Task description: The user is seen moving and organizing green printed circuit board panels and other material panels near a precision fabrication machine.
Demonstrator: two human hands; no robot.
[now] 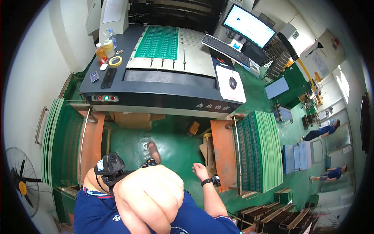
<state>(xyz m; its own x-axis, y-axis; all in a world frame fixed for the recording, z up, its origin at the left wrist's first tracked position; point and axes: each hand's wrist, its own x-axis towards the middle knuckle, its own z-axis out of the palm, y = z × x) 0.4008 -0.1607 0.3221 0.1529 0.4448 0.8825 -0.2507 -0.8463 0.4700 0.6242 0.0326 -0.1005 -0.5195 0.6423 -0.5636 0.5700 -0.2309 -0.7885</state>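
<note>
Close in front of the view and very large is my left hand [152, 197], raised with its fingers folded. Its palm side is hidden, so anything in it does not show. A small black camera [111, 165] is strapped on my left wrist. My right hand [200, 171] hangs low beside my body, its fingers loosely curled and nothing visible in them. A black band with a small device [212, 180] circles that wrist. Nearest to my right hand is a rack of upright green circuit boards [257, 150], apart from it.
Ahead stands a grey machine [163, 99] with a green circuit panel [157, 43] on its bed. A monitor [249, 25], keyboard [226, 50] and mouse [233, 83] are at its right; bottles [102, 54] at its left. Another board rack [58, 144] and a fan [23, 187] flank my left.
</note>
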